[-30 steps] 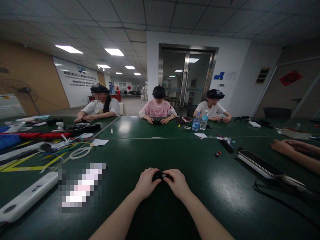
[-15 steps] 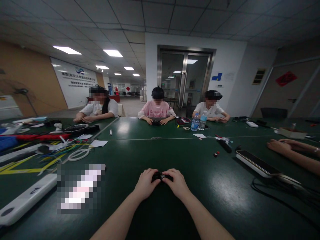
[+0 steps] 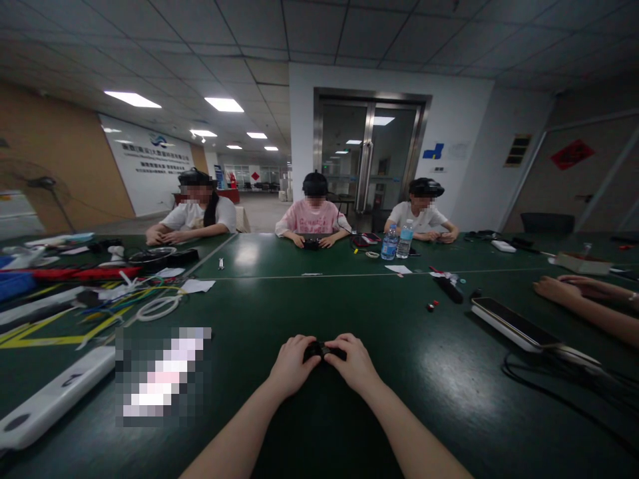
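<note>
Both of my hands meet at the middle of the dark green table (image 3: 259,299), holding a small black object (image 3: 323,352) between them. My left hand (image 3: 293,362) curls round its left side, thumb at the near edge. On the right side my right hand (image 3: 352,362) grips it in the same way, its fingers bent over the top. The fingers hide much of the object, and I cannot make out what it is.
A white power strip (image 3: 54,399) and a pixelated item (image 3: 162,376) lie at left, near a coiled white cable (image 3: 157,308). At right are a phone-topped white box (image 3: 514,326) and a person's hands (image 3: 559,291). Two bottles (image 3: 405,239) stand beyond; three people sit opposite.
</note>
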Motion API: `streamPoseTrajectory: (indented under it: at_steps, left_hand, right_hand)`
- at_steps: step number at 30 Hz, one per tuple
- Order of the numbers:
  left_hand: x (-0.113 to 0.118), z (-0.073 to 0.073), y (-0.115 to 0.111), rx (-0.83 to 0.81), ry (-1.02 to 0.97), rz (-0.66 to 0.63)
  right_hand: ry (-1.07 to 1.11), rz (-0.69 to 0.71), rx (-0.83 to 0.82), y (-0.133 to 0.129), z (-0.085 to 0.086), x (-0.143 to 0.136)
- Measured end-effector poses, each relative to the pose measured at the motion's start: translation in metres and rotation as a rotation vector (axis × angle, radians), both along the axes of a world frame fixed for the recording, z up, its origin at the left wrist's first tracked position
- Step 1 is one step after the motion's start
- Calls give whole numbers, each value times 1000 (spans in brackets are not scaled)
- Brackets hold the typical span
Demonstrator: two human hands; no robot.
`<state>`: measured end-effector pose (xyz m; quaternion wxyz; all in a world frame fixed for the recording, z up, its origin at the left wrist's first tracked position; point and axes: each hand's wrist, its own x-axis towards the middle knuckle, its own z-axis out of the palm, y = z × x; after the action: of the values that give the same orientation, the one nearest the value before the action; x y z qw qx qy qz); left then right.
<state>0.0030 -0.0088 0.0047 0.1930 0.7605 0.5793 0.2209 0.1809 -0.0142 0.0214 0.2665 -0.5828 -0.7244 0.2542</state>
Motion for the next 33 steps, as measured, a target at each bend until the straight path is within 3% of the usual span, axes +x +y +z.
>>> streamPoseTrajectory:
  at_steps: [11,33]
  left_hand:
    - [3,-1,0,35,66,-3]
    - [0,-3,0,21,47,4]
  right_hand:
    - [-32,35,77,2,-7,0]
    - [4,12,27,0,-4,1]
